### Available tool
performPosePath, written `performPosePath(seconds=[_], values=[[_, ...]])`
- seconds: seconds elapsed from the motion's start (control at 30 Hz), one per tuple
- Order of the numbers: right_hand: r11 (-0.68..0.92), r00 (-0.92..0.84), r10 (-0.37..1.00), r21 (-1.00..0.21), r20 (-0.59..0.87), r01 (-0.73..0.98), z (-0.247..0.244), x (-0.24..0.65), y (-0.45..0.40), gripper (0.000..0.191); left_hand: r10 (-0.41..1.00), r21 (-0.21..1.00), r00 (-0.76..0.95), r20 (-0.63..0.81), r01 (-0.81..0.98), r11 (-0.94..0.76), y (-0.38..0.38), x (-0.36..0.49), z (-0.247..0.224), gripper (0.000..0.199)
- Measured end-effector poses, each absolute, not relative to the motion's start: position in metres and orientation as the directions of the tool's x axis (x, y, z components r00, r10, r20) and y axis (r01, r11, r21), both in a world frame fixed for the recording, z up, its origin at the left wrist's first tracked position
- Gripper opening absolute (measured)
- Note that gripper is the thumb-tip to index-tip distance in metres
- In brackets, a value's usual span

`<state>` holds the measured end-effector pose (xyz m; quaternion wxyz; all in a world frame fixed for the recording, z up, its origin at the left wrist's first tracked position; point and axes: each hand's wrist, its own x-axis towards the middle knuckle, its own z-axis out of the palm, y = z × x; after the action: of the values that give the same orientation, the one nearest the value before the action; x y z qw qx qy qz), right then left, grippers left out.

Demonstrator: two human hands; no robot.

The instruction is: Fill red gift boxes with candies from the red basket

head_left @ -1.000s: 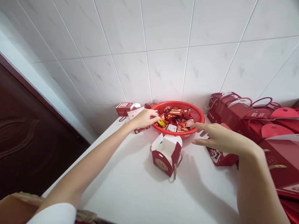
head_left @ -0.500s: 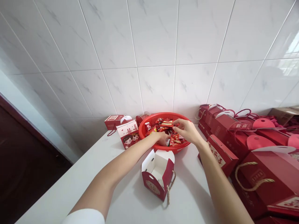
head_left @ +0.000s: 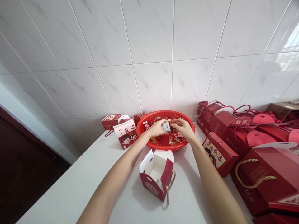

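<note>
Left grip [head_left: 158,128] was pinched shut on a white packet [head_left: 166,126], and right grip [head_left: 183,128] was closed on its other end, both just above a red basket [head_left: 163,148] of wrapped sweets [head_left: 174,140] on the surface [head_left: 70,186]. An open gift box [head_left: 156,171] stood just in front.

The head-worn camera looks forward and down from above and behind the left hand [head_left: 161,128] and right hand [head_left: 183,129], which sit near mid-frame over a red basket [head_left: 173,150]. It is close enough that the left forearm [head_left: 112,177] and right forearm [head_left: 217,186] enter from the bottom edge. Beyond the hands it faces a white tiled wall [head_left: 151,87] filling the upper half, with a white counter [head_left: 70,183] below the hands
</note>
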<state>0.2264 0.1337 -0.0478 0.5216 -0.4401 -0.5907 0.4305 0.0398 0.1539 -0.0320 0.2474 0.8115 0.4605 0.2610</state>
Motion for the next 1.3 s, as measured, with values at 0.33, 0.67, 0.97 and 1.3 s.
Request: performPosePath(seconds=[0.33,0.67,0.97,1.3], values=[[0.186,-0.165,0.969,-0.983,0.182,0.007,-0.043,0.223,0.133,0.037,0.857,0.817,0.457,0.24,0.382,-0.432,0.156,0.041,-0.037,0.066],[0.229,0.166,0.963,-0.968,0.211,-0.098,-0.041,0.222,0.135,0.036,0.902,0.823,0.412,0.13,0.462,-0.33,0.156,0.042,-0.04,0.079],[0.262,0.277,0.943,-0.924,0.184,-0.28,-0.038,0.22,0.134,0.035,0.703,0.453,0.659,-0.267,0.73,-0.512,0.154,0.065,-0.039,0.046],[0.267,0.262,0.946,-0.92,0.193,-0.288,-0.038,0.219,0.135,0.035,0.811,0.439,0.558,-0.174,0.781,-0.444,0.162,0.051,-0.036,0.023]])
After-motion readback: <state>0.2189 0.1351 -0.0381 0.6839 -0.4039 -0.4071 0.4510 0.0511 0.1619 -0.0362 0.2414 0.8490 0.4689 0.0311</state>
